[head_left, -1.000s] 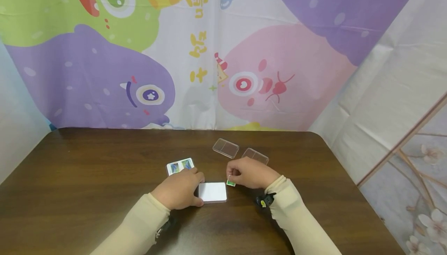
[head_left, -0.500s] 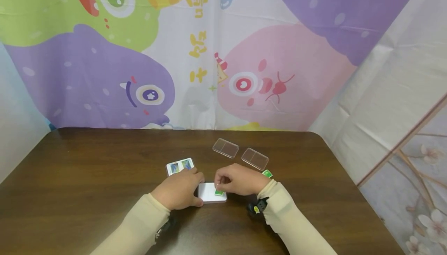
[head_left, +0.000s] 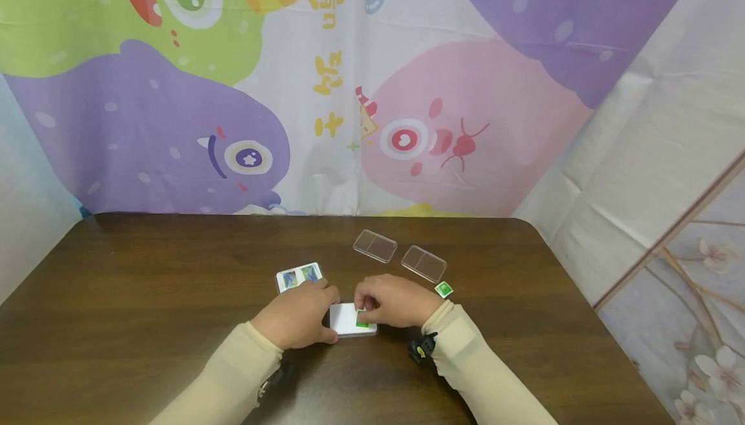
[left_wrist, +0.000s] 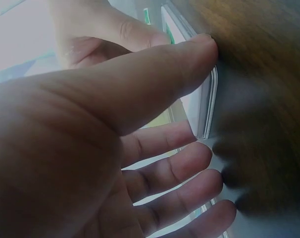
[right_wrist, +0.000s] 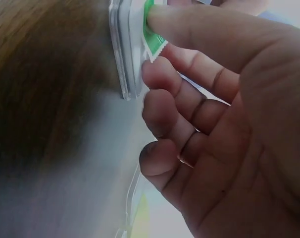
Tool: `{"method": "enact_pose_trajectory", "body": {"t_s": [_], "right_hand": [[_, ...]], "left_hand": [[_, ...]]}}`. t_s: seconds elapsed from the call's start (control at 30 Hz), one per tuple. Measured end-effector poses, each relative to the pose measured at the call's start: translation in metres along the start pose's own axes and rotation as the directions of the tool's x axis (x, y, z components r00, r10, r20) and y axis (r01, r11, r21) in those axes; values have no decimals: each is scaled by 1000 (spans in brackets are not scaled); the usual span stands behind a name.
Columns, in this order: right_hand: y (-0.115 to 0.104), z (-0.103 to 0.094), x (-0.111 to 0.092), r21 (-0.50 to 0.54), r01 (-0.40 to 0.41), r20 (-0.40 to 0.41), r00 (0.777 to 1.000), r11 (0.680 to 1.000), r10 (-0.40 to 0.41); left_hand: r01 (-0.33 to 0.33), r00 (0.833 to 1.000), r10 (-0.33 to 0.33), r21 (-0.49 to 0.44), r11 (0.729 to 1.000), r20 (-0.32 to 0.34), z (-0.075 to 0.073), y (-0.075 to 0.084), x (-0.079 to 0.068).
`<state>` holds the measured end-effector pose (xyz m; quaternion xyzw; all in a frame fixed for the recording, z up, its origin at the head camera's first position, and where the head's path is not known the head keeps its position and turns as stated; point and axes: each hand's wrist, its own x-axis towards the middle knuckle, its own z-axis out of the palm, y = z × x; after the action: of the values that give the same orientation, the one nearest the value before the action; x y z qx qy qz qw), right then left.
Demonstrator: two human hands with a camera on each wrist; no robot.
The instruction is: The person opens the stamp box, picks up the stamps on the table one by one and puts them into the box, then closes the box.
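Observation:
A white card in a clear case point(head_left: 342, 321) lies flat on the table. My left hand point(head_left: 295, 317) holds it by its left end, thumb point(left_wrist: 192, 59) at the near side and forefinger at the far side. Over the card's right half, my right hand point(head_left: 400, 300) pinches a small green postage stamp point(head_left: 362, 323) between thumb and forefinger. The right wrist view shows that stamp's toothed edge point(right_wrist: 155, 42) against the card. A second green stamp point(head_left: 443, 290) rests on the table beyond my right wrist.
Two transparent case lids point(head_left: 375, 246) point(head_left: 424, 264) lie farther back on the brown wooden table point(head_left: 174, 283). Left of them is a white card bearing two picture stamps point(head_left: 299, 277), partly hidden by my left hand. A printed cloth point(head_left: 326, 173) hangs behind the table.
My right hand has moved left with the green stamp, from beside the case onto the card's right half, uncovering the second stamp. The left hand keeps its place.

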<state>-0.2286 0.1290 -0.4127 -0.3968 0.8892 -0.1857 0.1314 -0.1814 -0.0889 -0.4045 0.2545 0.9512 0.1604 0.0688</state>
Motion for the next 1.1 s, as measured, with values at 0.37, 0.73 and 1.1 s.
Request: {"method": "enact_pose_trajectory", "body": {"t_s": [0.37, 0.73, 1.1], "right_hand": [[-1, -5, -3, -23, -13, -48, 999, 1000, 12], [-2, -3, -4, -74, -77, -41, 996, 994, 74], [-4, -4, -5, -70, -47, 10, 999, 996, 47]], "left_hand": [[5, 1000, -5, -4, 1000, 1, -1, 0, -1], [-7, 1000, 7, -3, 1000, -3, 0, -1, -1], [-9, 1000, 9, -8, 1000, -4, -1, -1, -1]]}}
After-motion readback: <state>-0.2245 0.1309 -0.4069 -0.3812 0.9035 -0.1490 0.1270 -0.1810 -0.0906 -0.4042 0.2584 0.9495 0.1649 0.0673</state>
